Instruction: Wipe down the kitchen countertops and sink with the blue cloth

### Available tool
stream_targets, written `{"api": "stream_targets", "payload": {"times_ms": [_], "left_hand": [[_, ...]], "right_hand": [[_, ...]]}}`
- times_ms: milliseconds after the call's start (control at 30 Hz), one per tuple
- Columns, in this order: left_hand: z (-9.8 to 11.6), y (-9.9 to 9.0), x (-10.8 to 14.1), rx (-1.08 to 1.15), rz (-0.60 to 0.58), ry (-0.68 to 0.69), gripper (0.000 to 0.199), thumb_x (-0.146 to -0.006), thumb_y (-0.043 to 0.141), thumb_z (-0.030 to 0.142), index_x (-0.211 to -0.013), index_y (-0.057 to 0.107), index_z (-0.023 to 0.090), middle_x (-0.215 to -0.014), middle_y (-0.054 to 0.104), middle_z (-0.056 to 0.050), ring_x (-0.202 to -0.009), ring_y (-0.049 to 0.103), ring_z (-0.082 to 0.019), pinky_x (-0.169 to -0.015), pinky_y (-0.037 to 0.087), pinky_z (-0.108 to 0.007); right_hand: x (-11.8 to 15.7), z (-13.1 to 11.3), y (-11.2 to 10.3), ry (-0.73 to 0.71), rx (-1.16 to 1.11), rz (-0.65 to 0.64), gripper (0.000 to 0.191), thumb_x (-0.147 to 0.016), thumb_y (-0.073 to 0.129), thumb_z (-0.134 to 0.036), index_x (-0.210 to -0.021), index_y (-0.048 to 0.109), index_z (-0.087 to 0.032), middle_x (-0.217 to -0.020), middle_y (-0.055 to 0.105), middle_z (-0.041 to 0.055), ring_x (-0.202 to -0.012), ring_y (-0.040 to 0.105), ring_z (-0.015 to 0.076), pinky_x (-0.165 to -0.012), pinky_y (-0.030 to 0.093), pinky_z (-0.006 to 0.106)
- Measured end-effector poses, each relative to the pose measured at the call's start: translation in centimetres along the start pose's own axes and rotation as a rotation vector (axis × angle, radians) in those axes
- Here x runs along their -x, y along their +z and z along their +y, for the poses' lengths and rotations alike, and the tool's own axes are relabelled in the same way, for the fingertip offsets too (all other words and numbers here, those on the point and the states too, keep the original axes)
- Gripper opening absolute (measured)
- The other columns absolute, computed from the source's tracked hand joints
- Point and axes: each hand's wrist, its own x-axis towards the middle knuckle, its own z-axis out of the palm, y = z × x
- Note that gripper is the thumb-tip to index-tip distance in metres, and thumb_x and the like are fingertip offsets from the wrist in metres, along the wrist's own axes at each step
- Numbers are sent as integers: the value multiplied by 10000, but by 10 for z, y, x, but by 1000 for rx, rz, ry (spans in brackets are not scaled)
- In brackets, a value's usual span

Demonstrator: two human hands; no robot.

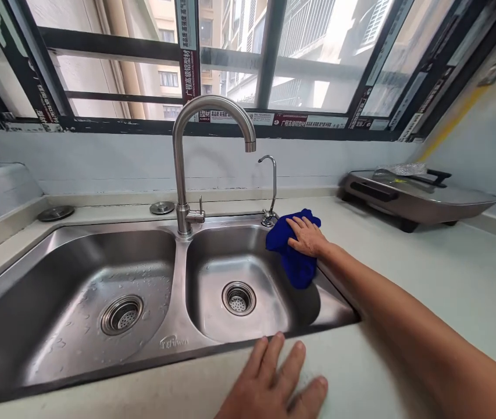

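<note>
My right hand presses a dark blue cloth against the back right rim of the right sink basin. Part of the cloth hangs down over the basin's inner wall. Its fingers lie across the cloth, and what is under the palm is hidden. At the front edge of the sink, my left hand rests on the counter with its fingers spread and nothing in it. The left basin has water drops on its floor.
A tall steel faucet rises between the basins. Beside the cloth stands a thin small tap. Two round metal lids sit behind the sink. An electric pan with a glass lid stands on the right counter, below the window.
</note>
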Motion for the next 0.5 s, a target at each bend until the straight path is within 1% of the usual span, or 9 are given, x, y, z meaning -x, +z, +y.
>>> {"api": "stream_targets", "payload": {"times_ms": [67, 100, 167, 233, 300, 367, 400, 433, 500], "left_hand": [[-2, -25, -3, 73, -81, -21, 698, -895, 589, 308, -1519, 294, 208, -1578, 334, -214, -1443, 309, -468, -1072, 437, -670], [-1, -37, -5, 129, -122, -46, 747, -880, 609, 351, -1529, 269, 205, -1595, 296, -216, -1466, 257, -461, -1105, 394, -674], [1, -58, -6, 255, -186, -98, 860, -836, 624, 540, -1534, 256, 199, -1614, 258, -218, -1494, 173, -449, -1157, 311, -681], [5, -70, -6, 348, -218, -151, 951, -781, 580, 707, -1527, 282, 197, -1621, 245, -222, -1503, 121, -448, -1179, 255, -691], [7, -73, -5, 384, -215, -181, 950, -774, 549, 743, -1511, 324, 188, -1613, 262, -234, -1501, 114, -455, -1181, 248, -693], [9, -69, -4, 362, -156, -152, 862, -804, 558, 688, -1462, 405, 152, -1574, 343, -249, -1497, 170, -449, -1183, 281, -664], [11, -65, -4, 332, -102, -103, 766, -827, 569, 638, -1407, 475, 147, -1545, 400, -241, -1489, 224, -438, -1179, 312, -641], [13, -62, -4, 298, -42, -27, 641, -848, 580, 580, -1333, 548, 162, -1513, 460, -215, -1471, 295, -414, -1171, 354, -605], [21, -56, -5, 237, 51, 174, 398, -882, 580, 487, -1184, 647, 236, -1435, 569, -124, -1395, 453, -329, -1118, 464, -496]], "right_hand": [[31, 6, -2, -24, 6, -8, 746, -875, 431, -406, -1561, 254, -172, -1633, 267, 118, -1496, 197, 392, -1182, 284, 578], [46, 8, -3, -37, 6, -5, 742, -872, 435, -399, -1559, 262, -178, -1632, 270, 117, -1497, 199, 391, -1178, 291, 583], [79, 13, -5, -78, 4, 13, 736, -863, 446, -380, -1553, 278, -189, -1627, 283, 117, -1498, 202, 386, -1173, 297, 591], [111, 19, -8, -130, -8, 23, 732, -860, 450, -360, -1552, 281, -195, -1628, 284, 114, -1507, 184, 371, -1179, 290, 589], [142, 25, -13, -170, -35, 0, 708, -874, 432, -339, -1551, 288, -190, -1635, 268, 108, -1520, 147, 346, -1201, 266, 575], [174, 35, -19, -186, -86, -51, 648, -923, 373, -349, -1550, 297, -202, -1641, 256, 88, -1527, 131, 310, -1222, 246, 551], [189, 41, -22, -186, -115, -81, 618, -953, 332, -372, -1550, 301, -216, -1643, 254, 74, -1527, 135, 292, -1229, 241, 538], [204, 48, -24, -181, -143, -106, 598, -979, 288, -409, -1552, 299, -237, -1644, 252, 59, -1525, 143, 278, -1232, 247, 530], [228, 60, -27, -152, -168, -133, 603, -1001, 232, -490, -1560, 281, -268, -1650, 232, 44, -1522, 148, 275, -1227, 265, 534]]}}
